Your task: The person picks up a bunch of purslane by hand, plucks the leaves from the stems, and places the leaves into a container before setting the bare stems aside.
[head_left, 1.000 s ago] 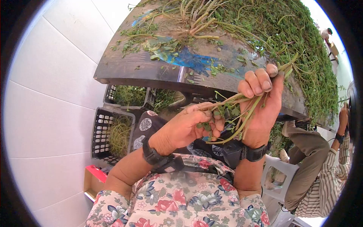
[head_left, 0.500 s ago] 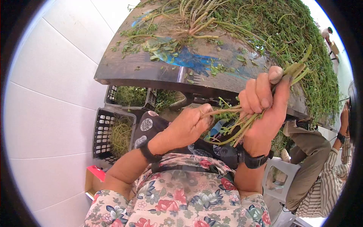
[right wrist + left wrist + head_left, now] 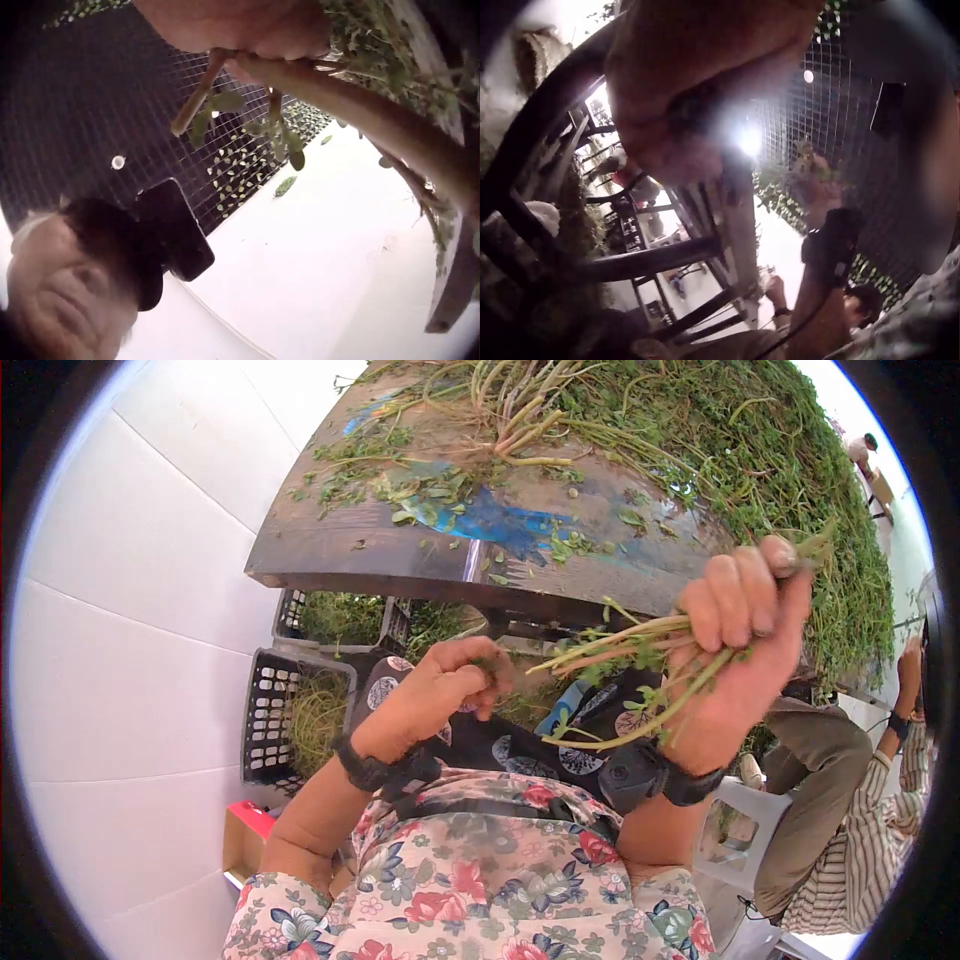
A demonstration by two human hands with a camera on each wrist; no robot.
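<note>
At 3 o'clock, the right hand (image 3: 745,605) grips a leafy stem bunch (image 3: 640,631), likely light, springy, easily snapped, best held mid-length. Near centre, towards 8 o'clock, the left hand (image 3: 430,685) curls; whether it holds anything, I cannot tell.

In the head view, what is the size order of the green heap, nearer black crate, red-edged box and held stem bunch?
Green heap
Nearer black crate and held stem bunch: unsure; the bunch stretches longer but is thin
Red-edged box
</note>
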